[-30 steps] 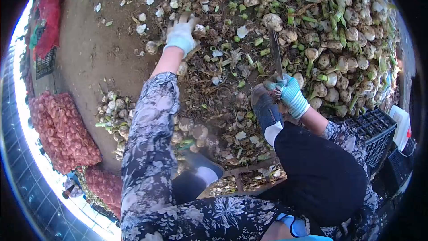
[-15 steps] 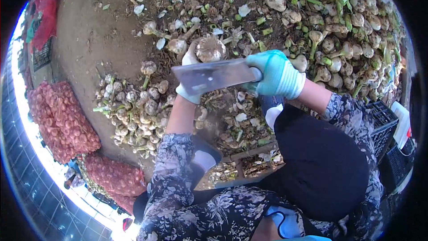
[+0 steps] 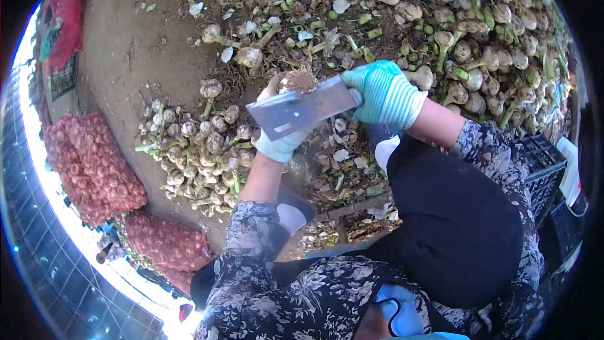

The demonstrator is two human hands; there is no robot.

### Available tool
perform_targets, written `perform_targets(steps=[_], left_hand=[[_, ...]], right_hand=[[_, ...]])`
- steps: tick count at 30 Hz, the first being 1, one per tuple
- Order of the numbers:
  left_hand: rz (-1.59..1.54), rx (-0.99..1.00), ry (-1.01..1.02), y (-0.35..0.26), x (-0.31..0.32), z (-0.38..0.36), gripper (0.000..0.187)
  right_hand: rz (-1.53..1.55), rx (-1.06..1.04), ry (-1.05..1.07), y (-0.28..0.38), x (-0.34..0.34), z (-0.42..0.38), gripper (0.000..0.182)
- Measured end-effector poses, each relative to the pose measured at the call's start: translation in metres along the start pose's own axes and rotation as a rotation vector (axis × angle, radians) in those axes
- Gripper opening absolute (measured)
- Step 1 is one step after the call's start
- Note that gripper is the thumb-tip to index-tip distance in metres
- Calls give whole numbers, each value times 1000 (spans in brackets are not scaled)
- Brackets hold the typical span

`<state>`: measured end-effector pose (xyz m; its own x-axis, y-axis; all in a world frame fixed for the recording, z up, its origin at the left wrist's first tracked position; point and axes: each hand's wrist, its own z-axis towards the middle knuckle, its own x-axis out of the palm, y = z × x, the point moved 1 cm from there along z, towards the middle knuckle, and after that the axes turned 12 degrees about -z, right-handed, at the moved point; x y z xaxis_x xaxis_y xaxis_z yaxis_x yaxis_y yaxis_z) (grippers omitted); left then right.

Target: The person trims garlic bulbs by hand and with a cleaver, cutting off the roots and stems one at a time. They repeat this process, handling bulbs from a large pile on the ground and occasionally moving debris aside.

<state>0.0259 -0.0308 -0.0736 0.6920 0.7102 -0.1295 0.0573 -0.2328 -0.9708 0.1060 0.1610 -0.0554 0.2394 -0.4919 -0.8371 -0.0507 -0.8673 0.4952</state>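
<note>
My left hand (image 3: 280, 141), in a pale glove, is wrapped round a garlic bulb (image 3: 298, 81) with a brown, rooty face turned up. My right hand (image 3: 385, 96), in a green-and-white striped glove, grips the handle end of a wide metal blade (image 3: 302, 107). The blade lies across the front of the bulb and hides part of my left hand's fingers. Loose garlic bulbs (image 3: 250, 57) with stems lie on the soil just beyond.
A trimmed garlic pile (image 3: 201, 145) sits left of my arm. Untrimmed garlic (image 3: 497, 56) is heaped at right. Red net sacks (image 3: 94, 167) stand at left, black crates (image 3: 542, 167) at right. Cut stems and skins litter the ground.
The bulb has tilted, its root side now facing up more. My left hand is slightly lower and to the right; my right hand has shifted a little left and up with the blade.
</note>
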Motion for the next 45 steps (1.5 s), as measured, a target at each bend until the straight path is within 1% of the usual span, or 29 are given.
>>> perform_targets(steps=[2, 4, 6, 7, 9, 10, 11, 12, 13, 14, 15, 16, 17, 19, 20, 21, 23, 24, 25, 26, 27, 32, 34, 37, 39, 40, 42, 43, 45], left_hand=[[-86, 10, 18, -19, 4, 1, 73], [-109, -8, 37, -11, 4, 1, 74], [176, 207, 107, -7, -3, 2, 69], [311, 321, 120, -14, -4, 6, 67], [150, 341, -40, -32, 0, 5, 61], [326, 389, -170, -57, -3, -3, 49], [171, 580, -275, -70, -4, -7, 49], [244, 613, -371, -72, -3, -3, 51], [327, 647, -469, -73, -7, 4, 53], [348, 288, -503, -50, -16, 10, 55], [-221, 71, -433, -42, -19, 21, 41], [-781, -148, -507, -34, -23, 32, 28], [-1179, -214, -387, -56, -14, 45, 19], [-1397, -226, -558, -40, -12, 63, 25], [-1472, -255, -681, -40, -12, 69, 25], [-1547, -276, -805, -40, -12, 75, 24], [-1584, -253, -834, -29, -14, 80, 27], [-1580, -268, -861, -30, -13, 80, 28], [-1575, -286, -886, -29, -12, 79, 29], [-1690, -287, -859, -26, -11, 79, 14], [-1658, -298, -867, -23, -12, 76, 14], [-1636, -395, -960, -26, -12, 65, 22], [-1712, -418, -956, -35, -13, 50, 24], [-1891, -393, -835, -76, -37, 32, 30], [-1610, -213, -986, -71, -69, 31, 32], [-1460, -132, -1047, -67, -78, 30, 36], [-1519, -169, -1032, -53, -81, 27, 31], [-1549, -190, -1027, -46, -81, 24, 30], [-1349, -117, -586, -80, -33, 49, 25]], right_hand=[[0, 15, 57, -3, -2, 1, 22], [-21, 32, 73, -2, -7, 2, 22], [-16, 17, 64, 0, -7, 3, 23], [-10, 42, 139, 1, -8, 4, 23], [-2, 91, 284, -3, -14, 9, 23], [-112, 199, 342, -34, -11, 18, 27], [-40, 453, 251, -71, -9, 11, 30], [546, 709, -3, -116, 23, 0, 19], [272, 744, -52, -108, 3, 7, 21], [146, 542, -68, -82, -7, 10, 22], [3, 340, -107, -54, -18, 18, 24], [502, 360, -182, -31, -15, 18, 21], [647, 346, -21, -13, -16, 21, 21], [1116, 178, -115, 6, 15, 17, 26], [1247, 145, -147, 23, 23, 16, 25], [1243, 262, -49, 33, 25, 13, 25], [1243, 231, -84, 40, 49, 20, 25], [1475, 336, 51, 40, 60, 23, 26], [1326, 345, -72, 37, 71, 28, 26], [1172, 351, -190, 33, 83, 36, 27], [1012, 350, -304, 29, 94, 41, 27], [889, 385, -190, 33, 93, 37, 25], [155, 105, -188, 24, 117, 34, 25], [-61, -220, -28, 7, 176, 10, 37], [594, 128, 267, 30, 115, 14, 28], [523, 106, 283, 27, 123, 19, 27], [384, 63, 308, 14, 146, 34, 25], [380, 26, 221, 13, 135, 27, 19], [180, -138, 185, 9, 118, 16, 17]])
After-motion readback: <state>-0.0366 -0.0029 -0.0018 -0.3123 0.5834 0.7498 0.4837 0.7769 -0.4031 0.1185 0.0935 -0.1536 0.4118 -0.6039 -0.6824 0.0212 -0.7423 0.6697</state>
